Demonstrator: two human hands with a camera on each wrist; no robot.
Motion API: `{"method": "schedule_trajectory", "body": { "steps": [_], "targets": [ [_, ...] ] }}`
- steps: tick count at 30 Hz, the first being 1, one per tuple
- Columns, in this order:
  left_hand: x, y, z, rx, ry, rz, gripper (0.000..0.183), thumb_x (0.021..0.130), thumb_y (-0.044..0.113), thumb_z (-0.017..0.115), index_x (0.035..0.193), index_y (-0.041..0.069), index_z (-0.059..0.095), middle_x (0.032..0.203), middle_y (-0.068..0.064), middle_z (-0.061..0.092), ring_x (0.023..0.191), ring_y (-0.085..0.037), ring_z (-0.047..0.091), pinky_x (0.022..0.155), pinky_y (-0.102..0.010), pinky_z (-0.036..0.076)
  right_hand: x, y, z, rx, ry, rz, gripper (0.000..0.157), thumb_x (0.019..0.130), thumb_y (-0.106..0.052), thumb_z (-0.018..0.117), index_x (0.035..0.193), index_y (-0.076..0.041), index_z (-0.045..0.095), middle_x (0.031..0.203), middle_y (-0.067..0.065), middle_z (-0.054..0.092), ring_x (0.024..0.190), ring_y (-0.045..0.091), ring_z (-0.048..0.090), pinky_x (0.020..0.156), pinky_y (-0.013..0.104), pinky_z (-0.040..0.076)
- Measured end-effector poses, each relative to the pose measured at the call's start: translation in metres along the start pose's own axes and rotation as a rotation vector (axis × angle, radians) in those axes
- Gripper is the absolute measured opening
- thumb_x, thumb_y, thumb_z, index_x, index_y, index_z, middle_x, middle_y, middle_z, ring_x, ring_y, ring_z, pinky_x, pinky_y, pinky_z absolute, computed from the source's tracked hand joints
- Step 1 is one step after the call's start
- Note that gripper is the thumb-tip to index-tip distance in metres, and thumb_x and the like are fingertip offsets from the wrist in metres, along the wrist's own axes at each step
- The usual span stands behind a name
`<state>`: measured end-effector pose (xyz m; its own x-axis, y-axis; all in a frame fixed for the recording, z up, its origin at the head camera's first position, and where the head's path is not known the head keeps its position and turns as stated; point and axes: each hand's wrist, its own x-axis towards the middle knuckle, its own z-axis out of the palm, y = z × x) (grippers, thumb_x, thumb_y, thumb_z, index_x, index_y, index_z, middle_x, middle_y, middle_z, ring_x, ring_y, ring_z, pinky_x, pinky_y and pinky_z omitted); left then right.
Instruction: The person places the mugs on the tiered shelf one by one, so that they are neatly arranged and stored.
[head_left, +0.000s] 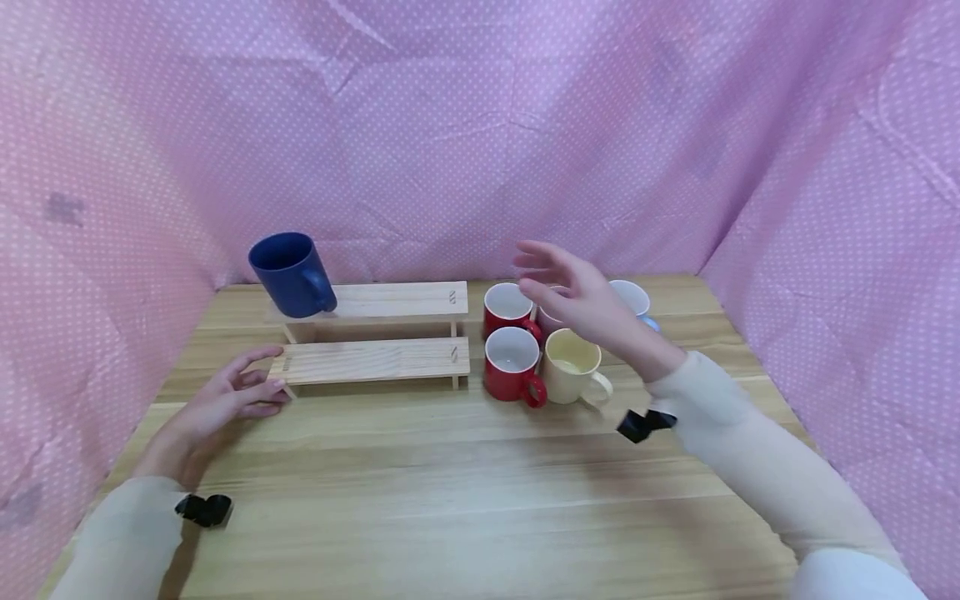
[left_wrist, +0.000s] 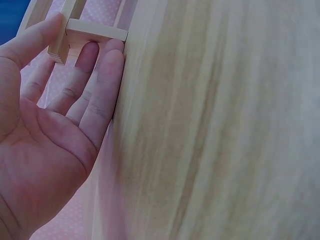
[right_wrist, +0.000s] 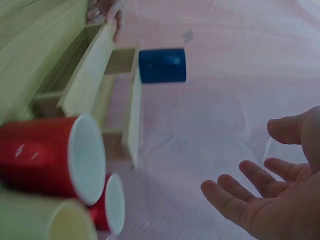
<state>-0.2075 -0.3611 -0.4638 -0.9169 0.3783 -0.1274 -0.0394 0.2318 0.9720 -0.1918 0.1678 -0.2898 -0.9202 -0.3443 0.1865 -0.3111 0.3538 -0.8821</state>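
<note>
A two-step wooden rack stands on the table, with a higher back board [head_left: 397, 298] and a lower front board [head_left: 375, 361]. My left hand [head_left: 225, 400] holds the left end of the front board, thumb at its near corner and forefinger at its far corner. In the left wrist view, the other fingers [left_wrist: 102, 85] reach to the rack's leg [left_wrist: 95, 31]. A dark blue mug [head_left: 288, 279] stands upright at the left of the back board, handle to the right. Holding nothing, my right hand [head_left: 581, 300] hovers over the mugs with fingers spread.
Right of the rack stand two red mugs [head_left: 502, 371] with white insides and a cream mug [head_left: 566, 379]. Behind are a pink mug [head_left: 551, 315], partly hidden by my right hand, and a light blue mug [head_left: 632, 298]. Pink dotted cloth [head_left: 450, 167] hangs around the table.
</note>
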Motion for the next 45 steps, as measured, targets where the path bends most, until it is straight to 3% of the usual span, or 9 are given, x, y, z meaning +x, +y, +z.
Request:
{"method": "schedule_trajectory", "body": {
  "steps": [4,9,15,19,22,31,37,40,45],
  "targets": [
    [0.000,0.001,-0.001,0.006,0.000,-0.011,0.060,0.104,0.011,0.059,0.156,0.014,0.028,0.111,-0.012,0.069,0.099,-0.023,0.071,0.085,-0.037,0.061,-0.023,0.027,-0.021,-0.058,0.070,0.031,0.056,0.101,-0.016,0.065,0.153,-0.011,0.042,0.146,0.010,0.054,0.131,0.030,0.054,0.105,0.045,0.049],
    [-0.001,0.003,-0.002,-0.007,-0.004,0.002,0.060,0.104,0.011,0.059,0.156,0.014,0.029,0.111,-0.014,0.069,0.100,-0.025,0.071,0.086,-0.037,0.060,-0.050,0.058,-0.036,-0.049,0.122,0.034,0.061,0.101,-0.015,0.065,0.155,-0.005,0.037,0.151,0.016,0.047,0.136,0.036,0.047,0.109,0.035,0.046],
    [0.000,-0.002,0.001,-0.029,-0.014,-0.001,0.058,0.104,0.009,0.058,0.155,0.015,0.030,0.112,-0.016,0.069,0.100,-0.025,0.071,0.086,-0.037,0.060,-0.080,0.094,-0.042,-0.025,0.101,0.083,0.068,0.102,-0.016,0.064,0.157,0.001,0.027,0.155,0.021,0.039,0.141,0.040,0.039,0.107,0.023,0.044],
    [0.004,-0.006,0.005,-0.037,-0.045,-0.004,0.059,0.104,0.009,0.058,0.155,0.015,0.029,0.112,-0.018,0.068,0.102,-0.025,0.071,0.087,-0.039,0.060,-0.099,0.112,-0.044,-0.025,0.102,0.117,0.069,0.103,-0.014,0.062,0.158,0.001,0.024,0.157,0.023,0.034,0.141,0.045,0.036,0.099,0.012,0.044],
    [0.005,-0.007,0.005,-0.052,-0.041,-0.010,0.058,0.105,0.009,0.057,0.154,0.016,0.029,0.112,-0.018,0.068,0.102,-0.025,0.071,0.087,-0.038,0.060,-0.109,0.123,-0.038,-0.017,0.102,0.139,0.069,0.103,-0.015,0.062,0.158,0.001,0.023,0.157,0.025,0.034,0.139,0.046,0.039,0.096,0.011,0.044],
    [-0.001,-0.001,-0.003,-0.041,-0.029,-0.038,0.060,0.105,0.012,0.058,0.156,0.019,0.027,0.118,-0.020,0.066,0.104,-0.026,0.070,0.090,-0.036,0.059,-0.122,0.143,-0.018,0.075,0.101,0.196,0.070,0.103,-0.016,0.063,0.158,0.001,0.024,0.155,0.024,0.037,0.137,0.047,0.042,0.095,0.016,0.049],
    [-0.001,0.002,-0.004,-0.038,-0.022,-0.051,0.061,0.106,0.015,0.057,0.158,0.020,0.025,0.124,-0.023,0.061,0.107,-0.025,0.069,0.092,-0.035,0.058,-0.124,0.147,-0.014,0.085,0.100,0.164,0.065,0.102,-0.010,0.062,0.156,0.002,0.027,0.150,0.030,0.040,0.127,0.049,0.050,0.090,0.032,0.058],
    [0.001,0.002,-0.001,-0.040,-0.023,-0.061,0.061,0.105,0.015,0.058,0.157,0.020,0.025,0.124,-0.023,0.061,0.107,-0.026,0.069,0.093,-0.035,0.058,-0.127,0.150,-0.013,0.119,0.084,0.165,0.060,0.103,-0.009,0.061,0.154,0.002,0.031,0.147,0.031,0.042,0.121,0.046,0.056,0.088,0.041,0.060],
    [-0.003,0.002,0.000,-0.025,-0.024,-0.060,0.060,0.106,0.016,0.057,0.156,0.020,0.026,0.119,-0.021,0.064,0.106,-0.026,0.069,0.091,-0.035,0.059,-0.126,0.156,-0.008,0.188,0.060,0.184,0.056,0.103,-0.009,0.060,0.151,0.003,0.034,0.142,0.030,0.044,0.113,0.034,0.064,0.087,0.046,0.059]
  ]
}}
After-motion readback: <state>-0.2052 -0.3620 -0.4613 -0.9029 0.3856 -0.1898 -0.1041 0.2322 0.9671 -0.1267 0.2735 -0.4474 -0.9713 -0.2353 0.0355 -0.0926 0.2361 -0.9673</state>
